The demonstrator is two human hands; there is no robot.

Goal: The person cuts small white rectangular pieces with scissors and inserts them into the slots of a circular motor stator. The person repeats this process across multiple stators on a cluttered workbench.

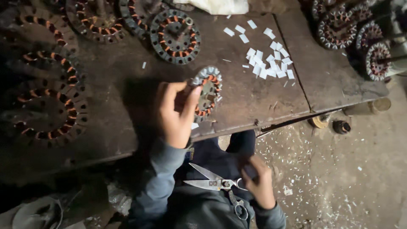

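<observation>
Gripping a round motor stator [207, 93] wound with copper coils, the left hand [176, 112] sits at the centre of the frame, fingers and thumb pinched on the stator's left rim and holding it tilted just above the near edge of the dark counter [127, 85]. White paper slips line the stator's upper slots. The right hand [259, 183] lies low in the frame, right of centre, over the person's lap, fingers curled around something small; what it is cannot be made out. Just left of that hand, a pair of scissors [216, 184] rests on the lap with its blades spread open, one handle loop touching the fingers. A scatter of small white paper pieces [269, 59] lies on the counter in the upper right of centre, well apart from the held stator. Another stator [175, 37] lies flat on the counter at upper centre, and more stators [46, 97] lie in rows along the left side. Further wound stators [360, 38] are stacked in the upper right corner. Paper scraps litter the floor [339, 178] at lower right.
</observation>
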